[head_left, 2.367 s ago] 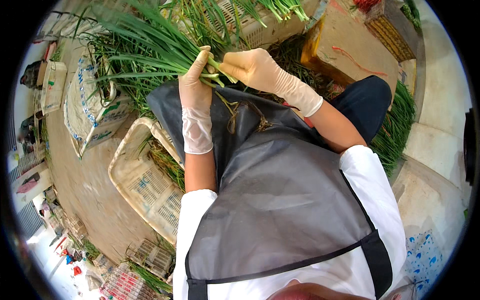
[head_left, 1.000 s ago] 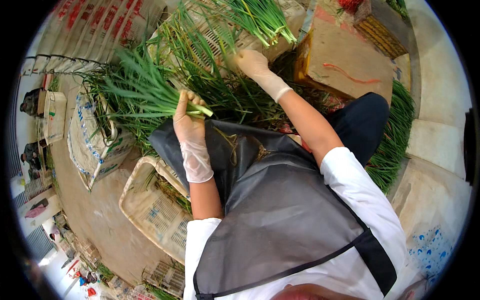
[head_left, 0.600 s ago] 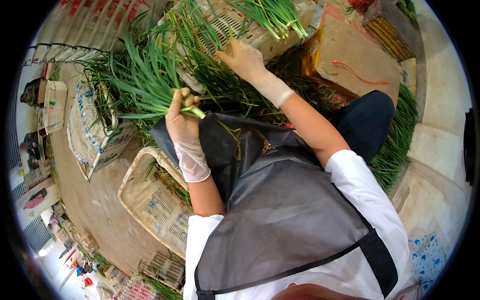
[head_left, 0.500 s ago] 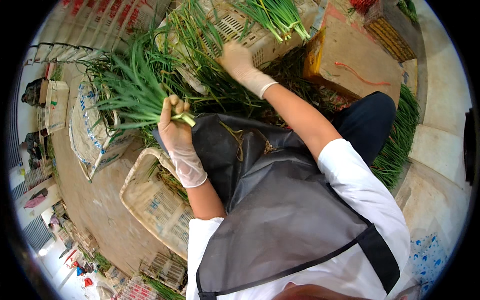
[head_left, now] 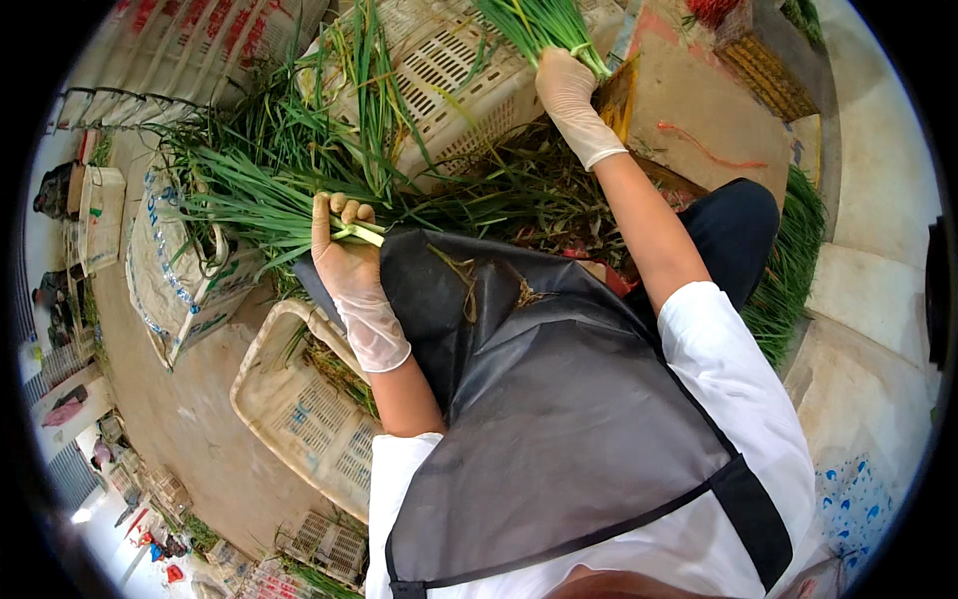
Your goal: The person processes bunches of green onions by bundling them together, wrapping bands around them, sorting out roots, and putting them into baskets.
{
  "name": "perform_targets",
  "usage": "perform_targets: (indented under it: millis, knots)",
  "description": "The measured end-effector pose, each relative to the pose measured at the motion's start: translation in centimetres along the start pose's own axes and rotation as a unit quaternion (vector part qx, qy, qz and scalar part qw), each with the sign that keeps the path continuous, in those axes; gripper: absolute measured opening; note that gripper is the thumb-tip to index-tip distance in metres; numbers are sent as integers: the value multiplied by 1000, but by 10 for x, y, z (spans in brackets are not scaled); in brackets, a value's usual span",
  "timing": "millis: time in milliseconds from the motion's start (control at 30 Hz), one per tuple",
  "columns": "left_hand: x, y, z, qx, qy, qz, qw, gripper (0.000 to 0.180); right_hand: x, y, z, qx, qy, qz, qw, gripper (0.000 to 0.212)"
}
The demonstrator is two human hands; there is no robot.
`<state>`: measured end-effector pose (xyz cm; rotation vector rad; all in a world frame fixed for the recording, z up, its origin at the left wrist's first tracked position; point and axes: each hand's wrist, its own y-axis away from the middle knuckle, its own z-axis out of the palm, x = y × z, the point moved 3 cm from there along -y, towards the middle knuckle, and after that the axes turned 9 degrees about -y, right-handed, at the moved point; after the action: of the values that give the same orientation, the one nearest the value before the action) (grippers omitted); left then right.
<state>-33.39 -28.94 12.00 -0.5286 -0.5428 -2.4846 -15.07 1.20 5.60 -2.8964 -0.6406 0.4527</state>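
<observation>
My gloved left hand [head_left: 349, 240] is closed round a small bunch of garlic chives [head_left: 249, 205], above the dark apron [head_left: 429, 290] on my lap. The pale stem ends point right and the green leaves fan out to the left. Farther off, my gloved right hand [head_left: 571, 90] has its fingers curled at the stem ends of another bunch of chives [head_left: 539, 25]. That bunch lies on an upturned, slotted white crate [head_left: 479, 125]. Its fingertips are partly hidden among the stems. Loose chive leaves [head_left: 369, 110] hang over the crate's left side.
Leaf scraps [head_left: 559, 200] heap up below the crate. A board-topped box [head_left: 699, 120] with a red tie [head_left: 709, 148] stands to the right, and more chives [head_left: 793, 270] lie beside my knee. At left are a white basket [head_left: 289, 399] and a pale woven sack [head_left: 185, 270].
My right hand has gone from the loose leaves at the crate's left to the bunch at its right end. My left hand still holds its chives, now tilted flatter.
</observation>
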Motion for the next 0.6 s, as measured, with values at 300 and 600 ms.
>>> perform_targets:
  millis: [300, 600]
  knots:
    - [-51, 6, 22, 15, -173, -29, 984, 9, -8, 15, -13, -93, -286, 44, 953, 24]
    - [-111, -29, 18, 51, -213, -104, 970, 25, -66, 121, -43, -263, -723, 117, 628, 28]
